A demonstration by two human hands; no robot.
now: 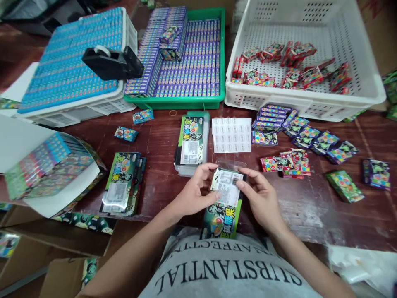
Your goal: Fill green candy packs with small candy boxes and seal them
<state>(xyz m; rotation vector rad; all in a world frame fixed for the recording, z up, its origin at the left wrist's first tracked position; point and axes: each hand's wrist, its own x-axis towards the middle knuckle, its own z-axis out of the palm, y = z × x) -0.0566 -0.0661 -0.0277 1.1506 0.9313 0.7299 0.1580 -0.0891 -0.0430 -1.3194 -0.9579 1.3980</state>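
Note:
Both hands grip a dark green candy box with a white barcode label, close to my body at the table's front edge. My left hand has its thumb on the label and fingers along the left side. My right hand pinches the upper right corner. Clear plastic film shows at the box's far end. Just beyond lies a similar box on a stack of clear plastic covers, beside a sheet of round stickers. To the left is a stack of similar candy boxes.
A green tray holds rows of small purple boxes. A white crate contains loose red boxes. Left stands a crate of blue boxes with a black tape dispenser. Purple boxes and red packs lie on the right.

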